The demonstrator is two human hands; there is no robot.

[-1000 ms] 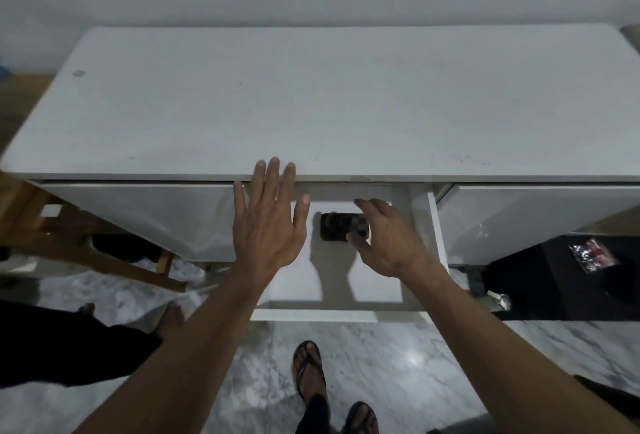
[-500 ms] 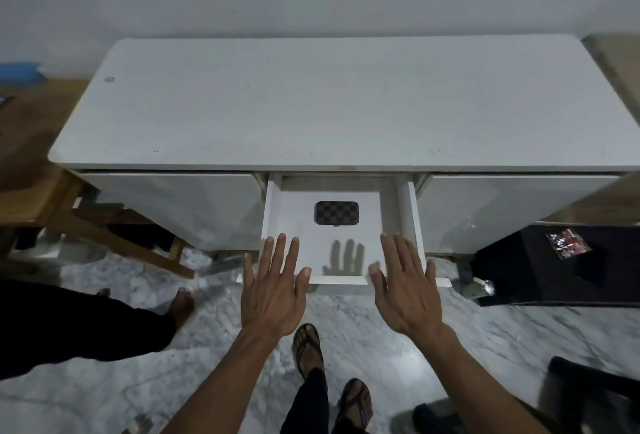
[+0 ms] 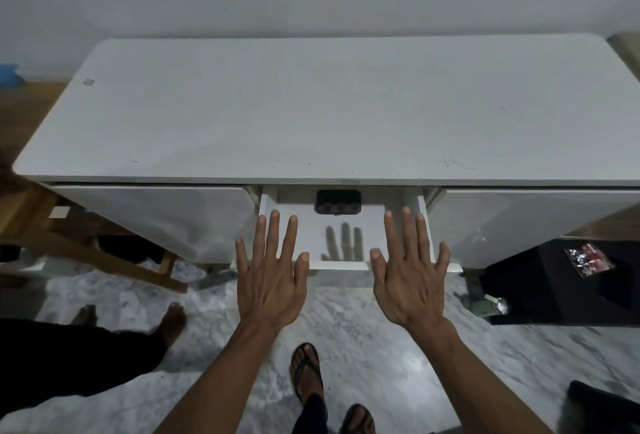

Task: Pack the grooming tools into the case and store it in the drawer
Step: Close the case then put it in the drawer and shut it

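A small dark checkered case (image 3: 338, 201) lies shut on the white floor of the middle drawer (image 3: 341, 264), partly under the cabinet top. The drawer stands part way out of the white cabinet (image 3: 318, 108). My left hand (image 3: 272, 271) is spread flat with straight fingers over the drawer's front left. Over the front right corner my right hand (image 3: 410, 271) is held the same way, fingers straight. Neither hand holds anything. Whether the palms touch the drawer front I cannot tell.
White cabinet doors flank the drawer on both sides. Another person's bare feet (image 3: 171, 317) stand on the marble floor at the left, near a wooden frame (image 3: 114, 253). My sandalled feet (image 3: 306, 369) are below. A black box (image 3: 568, 281) sits at the right.
My right hand let go of the case and both hands drew back to the drawer front. The drawer has slid inward, so the case now sits partly under the cabinet top.
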